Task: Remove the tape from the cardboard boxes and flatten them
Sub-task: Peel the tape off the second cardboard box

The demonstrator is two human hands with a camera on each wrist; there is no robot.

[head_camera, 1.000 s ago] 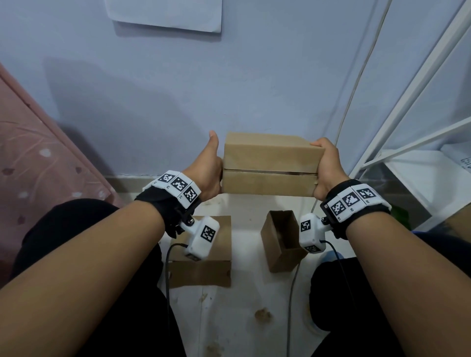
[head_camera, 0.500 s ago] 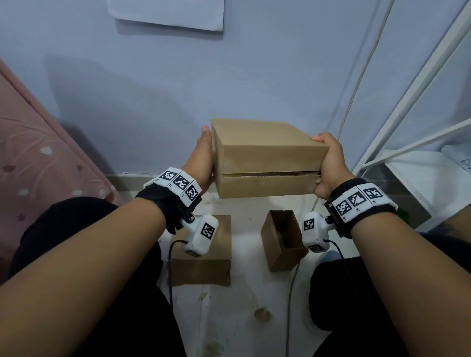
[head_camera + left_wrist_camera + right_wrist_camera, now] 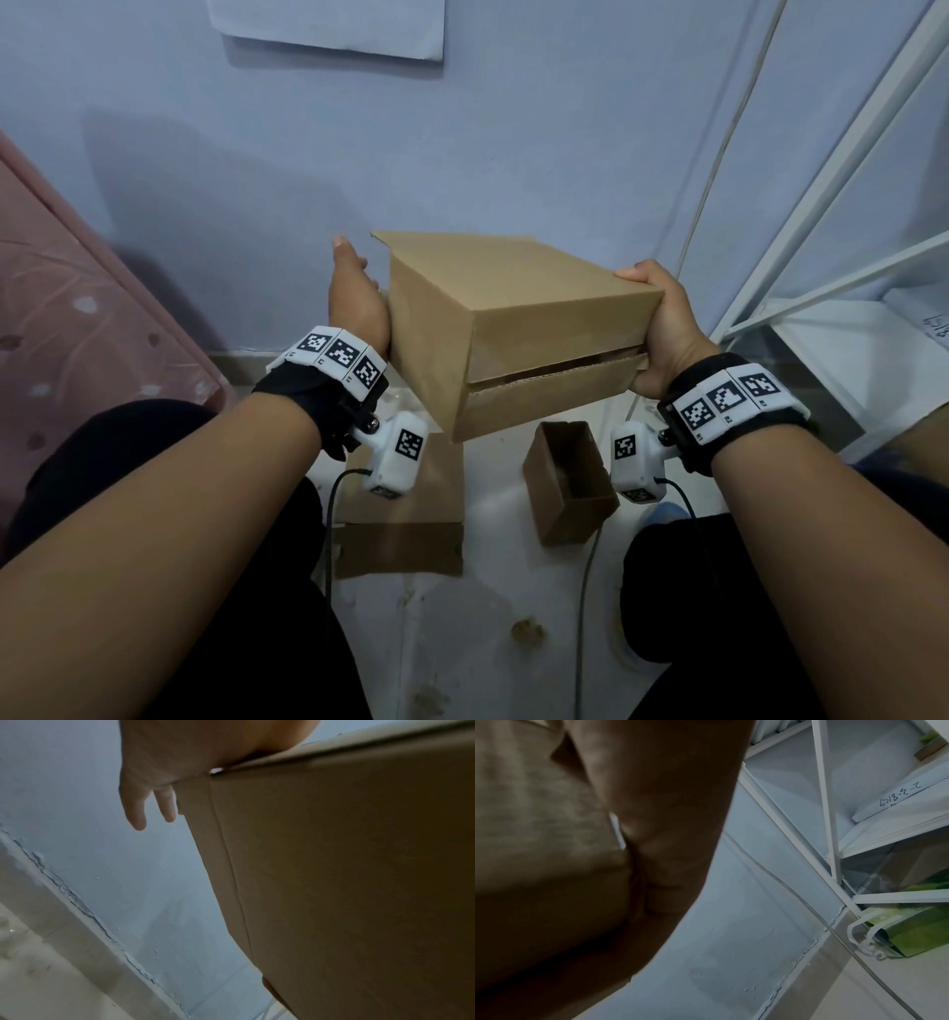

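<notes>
I hold a closed brown cardboard box (image 3: 513,308) in the air in front of the blue wall, turned so one corner points at me. A slit between its flaps runs along the near right face. My left hand (image 3: 357,303) lies flat against the box's left face, fingers straight. In the left wrist view those fingers (image 3: 136,811) reach past the edge of the box (image 3: 359,882). My right hand (image 3: 667,329) grips the right end, thumb on the top edge. In the right wrist view the right hand (image 3: 667,821) presses against the box (image 3: 526,821). No tape shows clearly.
On the white floor between my knees lie a flattened cardboard piece (image 3: 405,519) and a small open box (image 3: 570,483) on its side. A white metal shelf frame (image 3: 821,205) stands at the right, pink cloth (image 3: 77,308) at the left. Cables (image 3: 585,591) trail over the floor.
The box has turned from facing me squarely to corner-on and risen a little. My left thumb left the top edge, and that hand now lies flat on the side face.
</notes>
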